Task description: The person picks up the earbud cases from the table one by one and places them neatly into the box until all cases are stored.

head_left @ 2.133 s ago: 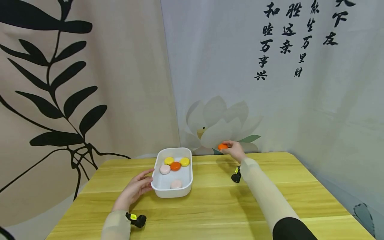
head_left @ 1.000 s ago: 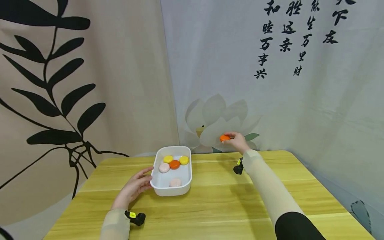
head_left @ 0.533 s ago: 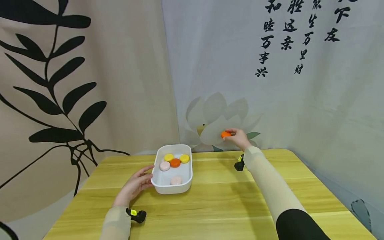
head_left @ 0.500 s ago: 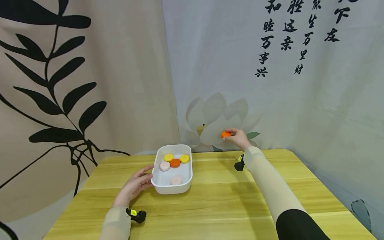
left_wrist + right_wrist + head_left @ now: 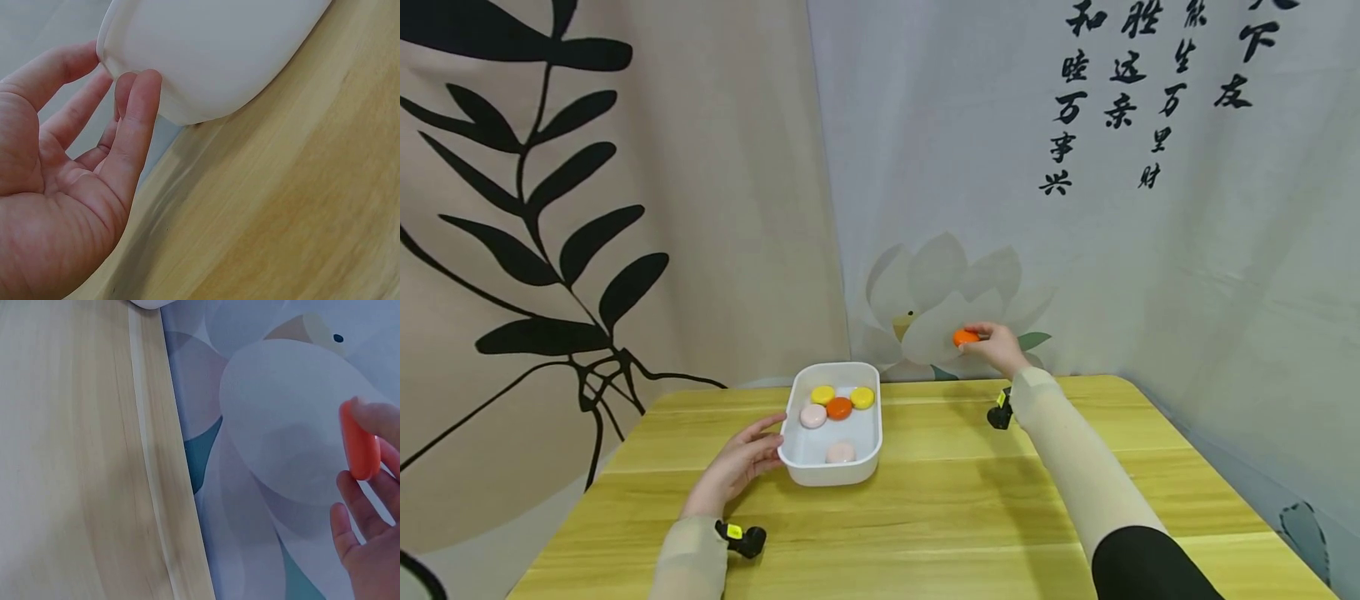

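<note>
My right hand [image 5: 996, 348] pinches a smooth orange disc [image 5: 966, 337] between thumb and fingers, raised above the table's far edge. In the right wrist view the same orange disc [image 5: 360, 442] appears edge-on, thick with rounded edges. A white rectangular box [image 5: 831, 477] stands on the table, left of centre. Inside it lie two yellow discs [image 5: 862, 397], a darker orange disc [image 5: 839, 408] and two pale pink discs [image 5: 812, 416]. My left hand [image 5: 737, 467] touches the box's left side with extended fingertips; the left wrist view shows these fingers [image 5: 134, 119] against the outer wall.
The box and both forearms are over a wooden table [image 5: 925, 533]. Behind its far edge hangs a pale curtain [image 5: 737, 167] printed with dark leaves, a lotus and writing. Each wrist wears a small black camera [image 5: 747, 542].
Over the first second or so my right hand rose a little with the orange disc and shifted slightly right; since then it has hardly moved. The left hand and the box have stayed in place.
</note>
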Motion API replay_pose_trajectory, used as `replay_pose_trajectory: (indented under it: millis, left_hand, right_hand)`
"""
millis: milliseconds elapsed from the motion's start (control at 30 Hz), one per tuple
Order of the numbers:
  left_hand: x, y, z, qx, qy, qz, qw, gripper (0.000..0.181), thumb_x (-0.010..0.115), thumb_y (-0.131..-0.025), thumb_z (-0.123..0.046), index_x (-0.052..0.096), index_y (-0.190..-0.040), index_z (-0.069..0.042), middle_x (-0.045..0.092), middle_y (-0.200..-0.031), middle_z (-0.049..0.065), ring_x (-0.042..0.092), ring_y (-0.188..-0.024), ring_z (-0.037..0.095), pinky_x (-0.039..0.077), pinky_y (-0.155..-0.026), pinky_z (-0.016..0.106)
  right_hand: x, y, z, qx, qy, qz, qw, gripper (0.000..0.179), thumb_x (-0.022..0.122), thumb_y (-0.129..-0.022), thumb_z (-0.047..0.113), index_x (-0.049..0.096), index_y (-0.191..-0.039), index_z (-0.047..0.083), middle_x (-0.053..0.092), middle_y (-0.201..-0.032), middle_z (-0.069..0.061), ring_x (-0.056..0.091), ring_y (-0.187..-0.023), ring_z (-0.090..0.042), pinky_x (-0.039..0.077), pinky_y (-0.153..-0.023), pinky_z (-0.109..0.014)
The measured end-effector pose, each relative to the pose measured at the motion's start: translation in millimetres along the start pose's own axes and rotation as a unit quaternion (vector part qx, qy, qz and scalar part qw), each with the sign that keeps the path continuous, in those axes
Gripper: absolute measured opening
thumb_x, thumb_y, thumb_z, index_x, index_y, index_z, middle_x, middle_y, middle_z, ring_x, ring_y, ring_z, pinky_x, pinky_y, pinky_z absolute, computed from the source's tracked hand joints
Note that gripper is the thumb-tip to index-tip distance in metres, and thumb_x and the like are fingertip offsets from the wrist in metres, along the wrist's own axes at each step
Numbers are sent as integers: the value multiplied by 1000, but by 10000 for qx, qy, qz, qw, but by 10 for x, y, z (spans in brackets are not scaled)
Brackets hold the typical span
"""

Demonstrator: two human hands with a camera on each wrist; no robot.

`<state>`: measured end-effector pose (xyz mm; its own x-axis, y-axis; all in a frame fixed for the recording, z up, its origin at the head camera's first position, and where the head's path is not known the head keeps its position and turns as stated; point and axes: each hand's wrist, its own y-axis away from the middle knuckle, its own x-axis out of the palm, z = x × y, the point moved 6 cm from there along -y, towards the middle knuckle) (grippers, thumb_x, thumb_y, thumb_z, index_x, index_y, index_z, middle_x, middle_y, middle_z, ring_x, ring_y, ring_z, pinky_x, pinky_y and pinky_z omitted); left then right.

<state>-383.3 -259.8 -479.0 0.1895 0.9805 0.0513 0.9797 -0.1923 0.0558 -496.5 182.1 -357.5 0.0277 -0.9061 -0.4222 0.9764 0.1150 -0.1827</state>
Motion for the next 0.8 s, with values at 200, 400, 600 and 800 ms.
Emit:
replay_pose_trajectory:
  millis: [200, 400, 600, 800]
  left_hand:
    - [2, -5, -7, 1, -7, 26, 10000, 61, 61, -96, -12, 33, -149, -3, 55, -123, 24, 65, -92, 24, 55, -85, 35]
    - [5, 3, 6, -24, 11, 51, 10000, 61, 61, -96, -12, 32, -150, -3, 57, -120, 23, 64, -92, 25, 55, -84, 35]
    - [7, 5, 5, -5, 1, 70, 10000, 62, 61, -96, -12, 32, -150, -3, 57, -121, 23, 64, -94, 25, 55, -83, 34]
    - [14, 1, -1, 21, -1, 84, 10000, 61, 60, -96, -12, 32, -149, -2, 57, -121, 23, 64, -94, 25, 55, -83, 34]
  right_hand:
    - [5, -24, 16, 8, -51, 11, 10000, 55, 72, -87, 11, 52, -136, 0, 53, -133, -21, 50, -118, -35, 43, -99, -46]
    - [34, -11, 96, -158, -120, 114, 9997, 54, 70, -88, 9, 50, -137, -4, 52, -133, -23, 51, -117, -36, 43, -98, -45]
    - [74, -25, 144, -146, -186, 164, 9996, 53, 72, -88, 11, 53, -135, -2, 53, -132, -22, 52, -115, -35, 44, -98, -48]
    - [132, -78, 171, -178, -227, 220, 9993, 54, 75, -85, 14, 55, -134, 1, 55, -130, -19, 53, -114, -33, 47, -94, -47]
